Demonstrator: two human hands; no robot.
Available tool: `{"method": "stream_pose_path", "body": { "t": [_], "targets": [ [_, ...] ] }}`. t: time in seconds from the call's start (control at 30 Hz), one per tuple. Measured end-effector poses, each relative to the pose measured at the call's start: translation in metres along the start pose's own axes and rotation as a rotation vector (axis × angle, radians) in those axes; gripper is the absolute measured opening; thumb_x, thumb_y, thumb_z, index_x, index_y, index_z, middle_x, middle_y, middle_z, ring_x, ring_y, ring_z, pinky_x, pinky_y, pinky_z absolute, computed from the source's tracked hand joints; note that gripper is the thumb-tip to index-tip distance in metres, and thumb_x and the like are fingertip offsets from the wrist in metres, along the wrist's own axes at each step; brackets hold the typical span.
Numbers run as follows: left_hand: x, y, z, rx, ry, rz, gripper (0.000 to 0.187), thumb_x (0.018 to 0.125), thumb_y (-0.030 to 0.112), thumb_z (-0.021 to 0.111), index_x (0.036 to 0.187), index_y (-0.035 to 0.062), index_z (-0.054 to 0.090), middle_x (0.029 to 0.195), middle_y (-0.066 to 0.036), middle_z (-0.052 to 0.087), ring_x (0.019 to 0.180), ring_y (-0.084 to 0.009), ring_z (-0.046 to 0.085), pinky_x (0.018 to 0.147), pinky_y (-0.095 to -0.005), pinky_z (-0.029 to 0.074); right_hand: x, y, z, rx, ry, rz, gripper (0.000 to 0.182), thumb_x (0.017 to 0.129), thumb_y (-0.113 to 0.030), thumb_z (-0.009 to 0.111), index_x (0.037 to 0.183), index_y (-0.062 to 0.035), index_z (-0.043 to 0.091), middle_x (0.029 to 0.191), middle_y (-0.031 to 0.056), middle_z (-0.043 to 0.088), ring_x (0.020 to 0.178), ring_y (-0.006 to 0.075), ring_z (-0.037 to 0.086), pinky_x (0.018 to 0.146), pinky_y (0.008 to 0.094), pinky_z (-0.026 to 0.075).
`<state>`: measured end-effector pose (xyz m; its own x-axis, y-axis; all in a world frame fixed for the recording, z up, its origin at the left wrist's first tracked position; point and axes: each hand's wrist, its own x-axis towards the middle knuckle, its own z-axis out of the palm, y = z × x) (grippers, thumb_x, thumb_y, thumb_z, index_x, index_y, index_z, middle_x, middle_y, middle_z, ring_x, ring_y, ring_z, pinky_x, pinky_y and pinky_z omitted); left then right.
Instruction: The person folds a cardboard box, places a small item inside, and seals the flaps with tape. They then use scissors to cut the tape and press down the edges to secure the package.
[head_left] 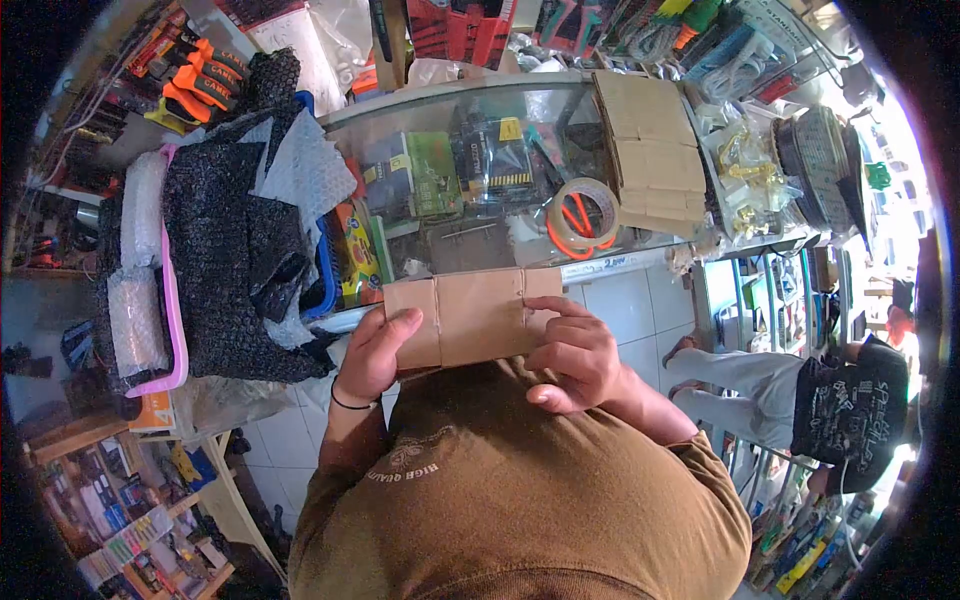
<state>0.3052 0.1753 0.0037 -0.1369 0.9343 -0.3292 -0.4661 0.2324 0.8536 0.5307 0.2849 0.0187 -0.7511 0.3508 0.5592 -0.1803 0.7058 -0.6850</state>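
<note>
A piece of brown cardboard (481,316) with two vertical creases is held in front of my chest, at the near edge of the glass counter. My left hand (374,350) grips its left end, thumb on top and fingers hidden underneath. My right hand (578,352) is at the right end, its index finger touching the cardboard near the right crease. The other right fingers are loosely bent, and the thumb stands apart below. On the counter beyond lie a roll of clear tape (583,213) and an orange-red loop (566,243) partly within it.
The glass counter (450,105) holds boxed goods inside. Folded cardboard (652,150) lies on its right side. Black bubble wrap (215,210) fills a pink-rimmed basket (176,340) at left. Orange-handled tools (208,80) hang behind. Another person (800,400) stands at right near shelves.
</note>
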Motion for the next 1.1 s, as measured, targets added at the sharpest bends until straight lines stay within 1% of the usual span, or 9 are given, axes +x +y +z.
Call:
{"method": "stream_pose_path", "body": {
  "t": [0.3,0.37,0.47,0.57,0.7,0.77,0.93,1.0,1.1],
  "targets": [
    [-0.002,0.003,-0.002,0.072,-0.053,-0.023,0.033,0.09,0.018,0.046,0.113,-0.0046,0.055,0.108,-0.009,0.06,0.101,-0.0152,0.054,0.09,-0.0268,0.038,-0.002,-0.002,0.004,0.003,-0.002,0.014,0.03,0.072,-0.031,0.074,0.069,-0.0052,0.057,0.063,0.008,0.054,0.066,0.027,0.059,0.08,0.0447,0.047],
    [-0.004,0.007,0.0,0.067,-0.046,-0.05,0.033,0.09,0.018,0.046,0.113,-0.0045,0.055,0.108,-0.008,0.06,0.099,-0.0146,0.054,0.089,-0.0266,0.039,-0.003,-0.001,0.008,0.022,0.047,-0.018,0.034,0.079,-0.036,0.065,0.07,-0.0038,0.057,0.052,0.0027,0.045,0.044,0.0188,0.044,0.076,0.0452,0.049],
    [-0.003,0.005,-0.001,0.088,-0.044,-0.057,0.033,0.091,0.018,0.046,0.113,-0.0044,0.055,0.106,-0.008,0.06,0.097,-0.0137,0.055,0.087,-0.0262,0.04,-0.006,-0.001,0.012,0.045,0.076,0.008,0.033,0.08,-0.034,0.064,0.069,-0.0039,0.057,0.051,0.0023,0.044,0.043,0.019,0.043,0.075,0.0447,0.049],
    [-0.003,0.004,0.0,0.083,-0.023,-0.043,0.032,0.091,0.018,0.046,0.112,-0.0044,0.055,0.104,-0.007,0.06,0.095,-0.0127,0.054,0.085,-0.0257,0.04,-0.006,-0.002,0.008,0.052,0.046,0.054,0.026,0.074,-0.026,0.072,0.07,-0.0046,0.058,0.061,0.0058,0.054,0.056,0.024,0.057,0.082,0.0453,0.048],
    [-0.002,0.0,0.008,0.117,0.032,0.0,0.031,0.092,0.019,0.045,0.111,-0.0044,0.056,0.101,-0.007,0.06,0.093,-0.0115,0.054,0.083,-0.0244,0.04,0.004,-0.005,0.009,0.121,0.023,0.001,0.024,0.075,-0.024,0.07,0.071,-0.0045,0.058,0.061,0.0057,0.055,0.056,0.0242,0.057,0.085,0.0477,0.047],
    [-0.002,0.001,0.015,0.161,0.042,0.021,0.031,0.093,0.019,0.045,0.11,-0.0044,0.056,0.1,-0.007,0.06,0.092,-0.0114,0.054,0.082,-0.0244,0.04,0.011,-0.005,0.016,0.296,0.069,-0.008,0.032,0.083,-0.032,0.06,0.068,-0.0033,0.057,0.048,0.0018,0.044,0.04,0.0171,0.043,0.085,0.0516,0.047],
    [0.0,-0.006,0.028,0.129,0.111,0.041,0.031,0.095,0.021,0.041,0.108,-0.0042,0.056,0.099,-0.007,0.061,0.09,-0.0114,0.054,0.081,-0.0254,0.041,0.013,-0.008,0.02,0.483,-0.015,0.06,0.033,0.084,-0.033,0.058,0.069,-0.0031,0.06,0.051,0.0054,0.05,0.042,0.0187,0.047,0.087,0.0504,0.046],
    [0.002,-0.012,0.031,0.16,0.136,0.179,0.031,0.095,0.019,0.039,0.106,-0.0042,0.055,0.098,-0.007,0.06,0.09,-0.0117,0.054,0.08,-0.0262,0.041,0.012,-0.008,0.02,0.65,0.014,0.175,0.024,0.083,-0.022,0.06,0.07,-0.0013,0.058,0.064,0.0087,0.059,0.062,0.0248,0.06,0.093,0.0524,0.041],
    [0.0,-0.013,0.037,0.158,0.178,0.209,0.031,0.096,0.019,0.037,0.106,-0.0048,0.055,0.097,-0.009,0.061,0.088,-0.014,0.055,0.078,-0.0272,0.042,0.009,-0.009,0.026,0.855,0.141,0.307,0.035,0.089,-0.03,0.051,0.07,-0.0015,0.056,0.058,0.0054,0.053,0.054,0.0178,0.054,0.098,0.051,0.036]
  ]
}}
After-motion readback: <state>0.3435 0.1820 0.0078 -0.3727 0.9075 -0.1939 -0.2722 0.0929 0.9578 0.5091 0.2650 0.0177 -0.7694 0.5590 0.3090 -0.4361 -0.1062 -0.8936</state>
